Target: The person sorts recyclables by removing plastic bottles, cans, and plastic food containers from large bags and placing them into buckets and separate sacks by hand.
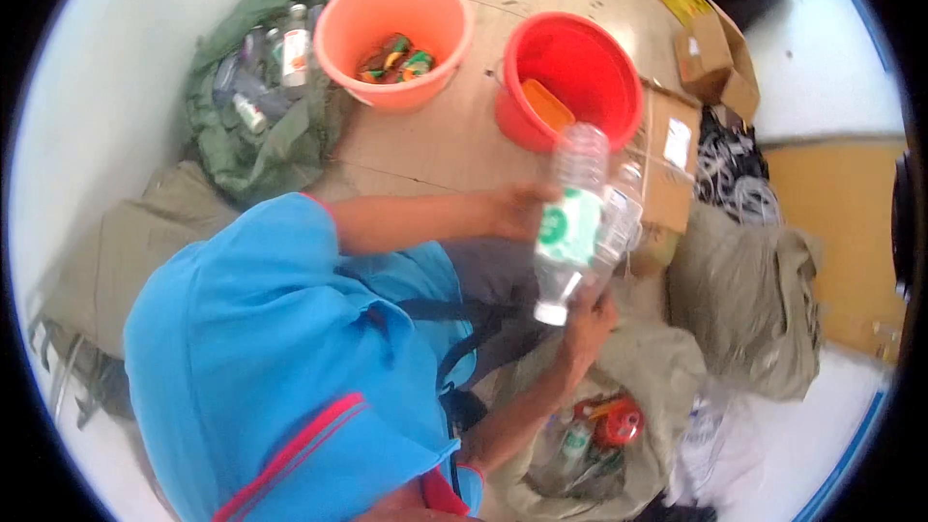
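Two clear plastic bottles are in front of me, blurred by motion. The nearer plastic bottle (pixel 568 227) has a green-and-white label and a white cap that points down. My left hand (pixel 527 212) is closed at its side, with the fingers partly hidden behind it. Just to the right is a second clear bottle (pixel 622 213), tilted, with a pale label. My right hand (pixel 590 317) is closed around its lower end, close to the first bottle's neck. Below my right hand, an open sack (pixel 667 367) holds bottles and a red item (pixel 619 422).
A red bucket (pixel 619 58) with an orange piece inside stands beyond the bottles. Left of it, a peach bucket (pixel 329 34) holds colourful wrappers. A green sack (pixel 217 140) has several bottles on it. Cardboard boxes (pixel 667 150), cords (pixel 739 179) and a stuffed sack (pixel 744 300) line the right.
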Demonstrator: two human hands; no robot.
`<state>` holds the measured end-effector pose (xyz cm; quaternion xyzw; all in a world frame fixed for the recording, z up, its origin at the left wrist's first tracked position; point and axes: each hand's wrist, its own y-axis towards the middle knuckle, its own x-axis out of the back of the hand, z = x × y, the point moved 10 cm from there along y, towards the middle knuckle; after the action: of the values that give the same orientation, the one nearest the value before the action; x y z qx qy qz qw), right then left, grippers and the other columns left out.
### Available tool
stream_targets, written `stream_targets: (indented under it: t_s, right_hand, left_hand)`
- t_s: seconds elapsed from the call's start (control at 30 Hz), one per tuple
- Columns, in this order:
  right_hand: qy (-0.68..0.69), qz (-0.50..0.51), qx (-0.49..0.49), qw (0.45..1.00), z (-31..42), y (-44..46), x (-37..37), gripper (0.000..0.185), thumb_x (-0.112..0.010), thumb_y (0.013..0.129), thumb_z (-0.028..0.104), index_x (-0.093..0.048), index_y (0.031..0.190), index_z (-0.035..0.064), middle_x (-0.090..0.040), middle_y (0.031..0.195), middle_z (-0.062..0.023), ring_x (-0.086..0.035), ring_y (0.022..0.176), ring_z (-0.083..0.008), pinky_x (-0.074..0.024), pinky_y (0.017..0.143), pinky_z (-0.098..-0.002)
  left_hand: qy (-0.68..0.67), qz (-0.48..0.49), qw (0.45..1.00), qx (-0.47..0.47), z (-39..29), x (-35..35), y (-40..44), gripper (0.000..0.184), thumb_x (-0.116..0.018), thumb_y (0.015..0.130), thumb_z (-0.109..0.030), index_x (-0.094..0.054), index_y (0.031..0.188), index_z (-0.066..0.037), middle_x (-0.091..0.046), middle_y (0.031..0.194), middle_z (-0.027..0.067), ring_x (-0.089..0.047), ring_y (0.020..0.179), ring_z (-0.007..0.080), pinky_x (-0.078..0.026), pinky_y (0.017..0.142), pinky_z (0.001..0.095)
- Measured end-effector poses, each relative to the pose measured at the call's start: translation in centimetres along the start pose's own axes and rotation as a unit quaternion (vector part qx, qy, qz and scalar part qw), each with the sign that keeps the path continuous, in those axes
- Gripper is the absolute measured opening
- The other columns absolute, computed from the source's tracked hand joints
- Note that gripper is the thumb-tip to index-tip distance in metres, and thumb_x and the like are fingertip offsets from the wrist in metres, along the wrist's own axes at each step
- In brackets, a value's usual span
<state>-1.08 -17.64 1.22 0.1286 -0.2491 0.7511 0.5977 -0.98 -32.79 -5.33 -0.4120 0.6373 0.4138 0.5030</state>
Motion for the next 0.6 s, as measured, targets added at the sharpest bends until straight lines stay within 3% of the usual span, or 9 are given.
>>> stream_targets:
  t_s: [0.07,0.1,0.17,0.23,0.33,0.43,0.47,0.53,0.6]
  right_hand:
    - [-0.054,0.110,0.031,0.992,1.3,1.9,-5.5,0.050,-0.064,0.084,0.030,-0.051,0.119,-0.0048,-0.059,0.093,-0.0117,-0.055,0.081,-0.0196,-0.0449,0.073,-0.0339]
    - [-0.055,0.172,0.029,0.983,3.0,1.9,-9.2,0.064,-0.068,0.082,0.029,-0.045,0.131,-0.0046,-0.061,0.108,-0.0186,-0.060,0.095,-0.0268,-0.0472,0.085,-0.0395]
    - [0.052,0.279,0.118,0.952,7.7,0.8,-15.8,0.071,-0.070,0.081,0.032,-0.040,0.134,-0.0059,-0.060,0.112,-0.0186,-0.060,0.100,-0.0270,-0.0474,0.086,-0.0361]
    - [0.026,0.367,0.097,0.925,10.1,-0.7,-20.8,0.071,-0.069,0.081,0.032,-0.039,0.134,-0.0053,-0.060,0.114,-0.0187,-0.060,0.101,-0.0264,-0.0476,0.085,-0.0326]
    - [0.045,0.424,0.125,0.896,11.9,-2.0,-25.2,0.068,-0.068,0.083,0.030,-0.039,0.136,-0.0024,-0.061,0.112,-0.0175,-0.061,0.097,-0.0223,-0.0481,0.083,-0.0301]
    - [0.079,0.463,0.037,0.882,9.5,-1.6,-25.3,0.059,-0.065,0.085,0.028,-0.044,0.133,-0.0010,-0.062,0.108,-0.0163,-0.061,0.091,-0.0196,-0.0488,0.080,-0.0294]
    - [0.079,0.462,0.034,0.883,8.9,-1.2,-24.4,0.059,-0.065,0.085,0.028,-0.044,0.133,-0.0010,-0.062,0.108,-0.0163,-0.061,0.091,-0.0196,-0.0488,0.080,-0.0294]
    - [0.018,0.381,0.032,0.924,6.8,0.5,-20.9,0.052,-0.063,0.087,0.025,-0.048,0.130,-0.0011,-0.064,0.103,-0.0142,-0.061,0.085,-0.0170,-0.0489,0.077,-0.0277]
    - [0.012,0.349,-0.019,0.937,4.8,1.1,-17.7,0.050,-0.063,0.087,0.024,-0.050,0.128,-0.0015,-0.065,0.101,-0.0140,-0.061,0.084,-0.0171,-0.0490,0.075,-0.0275]
  left_hand:
    - [0.026,-0.131,0.990,-0.051,-4.5,4.0,-4.9,0.070,-0.068,0.076,-0.033,-0.041,0.133,-0.003,-0.049,0.133,0.0131,-0.047,0.121,0.0287,-0.029,0.108,0.0447]
    - [-0.166,0.028,0.985,-0.042,-6.1,6.2,-6.0,0.068,-0.066,0.077,-0.031,-0.041,0.133,-0.003,-0.048,0.133,0.0135,-0.046,0.122,0.0295,-0.030,0.108,0.0463]
    - [-0.058,0.087,0.979,-0.174,-13.2,4.4,-11.5,0.063,-0.069,0.075,-0.037,-0.048,0.124,-0.003,-0.055,0.120,0.0127,-0.054,0.110,0.0270,-0.040,0.099,0.0436]
    - [-0.022,0.088,0.968,-0.233,-17.3,3.5,-17.8,0.062,-0.071,0.073,-0.042,-0.051,0.118,-0.004,-0.058,0.113,0.0118,-0.058,0.102,0.0245,-0.047,0.093,0.0416]
    - [0.160,-0.112,0.881,-0.430,-24.8,2.6,-29.0,0.080,-0.068,0.075,-0.052,-0.040,0.130,0.000,-0.055,0.120,0.0158,-0.061,0.099,0.0260,-0.054,0.080,0.0400]
    - [0.254,-0.157,0.853,-0.429,-30.7,2.1,-40.0,0.085,-0.064,0.077,-0.054,-0.035,0.135,0.000,-0.051,0.126,0.0170,-0.059,0.104,0.0282,-0.050,0.088,0.0451]
    - [0.504,-0.312,0.711,-0.379,-33.0,2.9,-44.4,0.084,-0.064,0.077,-0.055,-0.036,0.136,-0.002,-0.051,0.127,0.0157,-0.057,0.108,0.0291,-0.047,0.092,0.0465]
    - [0.698,-0.430,0.496,-0.284,-37.3,3.7,-50.5,0.083,-0.064,0.077,-0.055,-0.037,0.136,-0.004,-0.051,0.127,0.0145,-0.055,0.111,0.0300,-0.043,0.096,0.0479]
    - [0.328,-0.551,0.720,-0.265,-39.3,9.8,-54.9,0.084,-0.068,0.073,-0.055,-0.041,0.135,-0.006,-0.049,0.130,0.0138,-0.049,0.119,0.0317,-0.034,0.103,0.0492]
